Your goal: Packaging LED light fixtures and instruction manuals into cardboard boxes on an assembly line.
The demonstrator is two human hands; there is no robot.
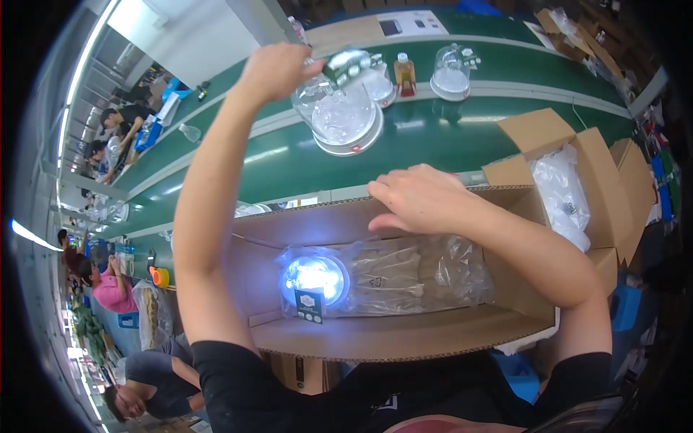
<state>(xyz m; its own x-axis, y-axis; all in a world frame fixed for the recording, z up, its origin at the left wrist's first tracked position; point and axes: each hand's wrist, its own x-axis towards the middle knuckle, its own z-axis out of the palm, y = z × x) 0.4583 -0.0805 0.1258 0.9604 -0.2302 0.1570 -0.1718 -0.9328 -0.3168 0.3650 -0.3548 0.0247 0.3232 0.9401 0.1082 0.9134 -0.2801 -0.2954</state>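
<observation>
My left hand (278, 71) is closed at the top of a clear glass dome lamp (343, 119) with a white round base, tilted above the green bench; its exact grip is partly hidden. A blurred tag hangs beside it. My right hand (422, 198) is over the far edge of a long cardboard box (390, 343), thumb apart from the fingers, holding nothing visible. Inside the box lies a lit lamp (314, 280) glowing bluish white, in clear plastic wrap (390, 278), with a dark green tag (309, 306) on it.
Another dome lamp (451, 74) and a bottle of amber liquid (405, 76) stand on the green bench (447, 130). An open carton (606, 187) at the right holds a plastic-wrapped item (561, 195). Several people work at the left; one in grey (155, 382) is close by.
</observation>
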